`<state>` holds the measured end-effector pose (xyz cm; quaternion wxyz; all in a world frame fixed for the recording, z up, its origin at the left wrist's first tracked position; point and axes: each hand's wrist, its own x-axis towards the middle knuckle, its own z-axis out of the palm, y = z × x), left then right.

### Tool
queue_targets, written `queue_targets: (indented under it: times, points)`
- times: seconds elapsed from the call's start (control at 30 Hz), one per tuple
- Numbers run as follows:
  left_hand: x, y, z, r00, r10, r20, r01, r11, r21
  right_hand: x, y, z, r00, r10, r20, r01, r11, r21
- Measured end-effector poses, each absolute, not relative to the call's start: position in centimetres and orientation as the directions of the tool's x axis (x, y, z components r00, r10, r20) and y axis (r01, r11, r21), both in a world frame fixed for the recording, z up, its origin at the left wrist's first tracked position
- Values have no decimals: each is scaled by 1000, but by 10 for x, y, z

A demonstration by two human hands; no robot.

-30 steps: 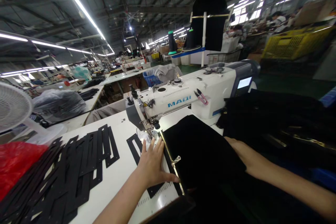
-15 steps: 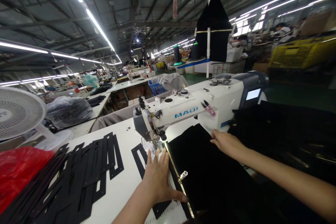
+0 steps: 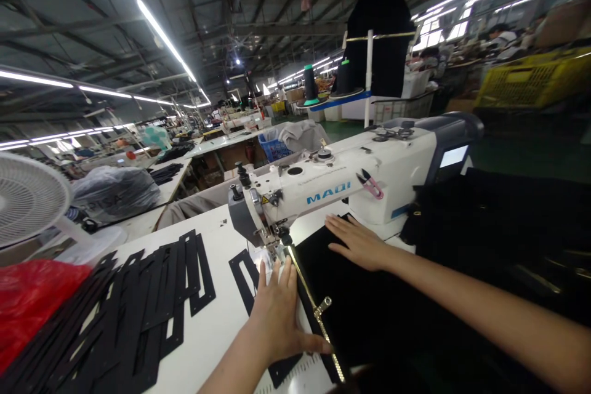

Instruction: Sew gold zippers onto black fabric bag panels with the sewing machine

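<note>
The right hand (image 3: 357, 243) has slid across the black fabric (image 3: 369, 301) toward the sewing machine (image 3: 341, 188) and now lies flat and open on it, just right of the needle; the piece looks lined up for stitching. The left hand (image 3: 277, 314), fingers spread, presses the gold zipper (image 3: 316, 308) edge before the needle. Left of the machine, black cut frames (image 3: 138, 308) cover the white table (image 3: 217, 326); a fan (image 3: 28, 197) stands beyond, in a long factory hall.

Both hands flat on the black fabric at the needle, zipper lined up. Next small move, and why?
Probably feed the black fabric a little toward the presser foot. The left hand lies flat beside the gold zipper, whose top end sits at the foot, and the right hand presses the fabric flat under the machine's arm. Everything looks aligned for stitching.
</note>
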<state>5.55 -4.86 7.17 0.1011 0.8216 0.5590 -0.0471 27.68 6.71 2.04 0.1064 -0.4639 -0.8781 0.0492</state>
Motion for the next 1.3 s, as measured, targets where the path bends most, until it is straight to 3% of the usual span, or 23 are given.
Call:
queue_targets:
  times: [0.1, 0.27, 0.43, 0.53, 0.6, 0.73, 0.9, 1.0, 1.13, 1.3]
  points:
    - [56, -49, 72, 371, 904, -213, 928, -354, 115, 278, 49, 24, -465, 869, 171, 855, 490, -168]
    - [57, -51, 71, 367, 903, -224, 930, -354, 94, 294, -19, 2, -611, 734, 296, 739, 663, -119]
    - [58, -54, 73, 365, 894, -259, 931, -347, 114, 329, -25, -14, -434, 810, 395, 864, 499, -73]
    - [60, -56, 76, 357, 898, -256, 933, -334, 132, 303, -26, 5, -469, 768, 436, 813, 568, -126]
    - [60, -58, 76, 355, 901, -251, 934, -329, 139, 273, -32, 22, -538, 752, 381, 724, 644, -248]
    - [57, -58, 72, 366, 904, -220, 929, -341, 143, 235, -44, 44, -537, 806, 249, 690, 589, -421]
    - [52, -55, 58, 395, 907, -148, 917, -378, 126, 242, -62, 47, -665, 677, 316, 589, 735, -335]
    - [52, -55, 56, 407, 904, -133, 911, -391, 131, 239, -56, 45, -641, 697, 323, 603, 717, -350]
    - [43, -70, 62, 424, 904, -51, 900, -414, 138, 228, -25, 33, -673, 674, 305, 620, 739, -264]
    - [4, -122, 37, 427, 894, 138, 904, -426, -38, 222, -5, 18, -691, 696, 196, 642, 716, -275]
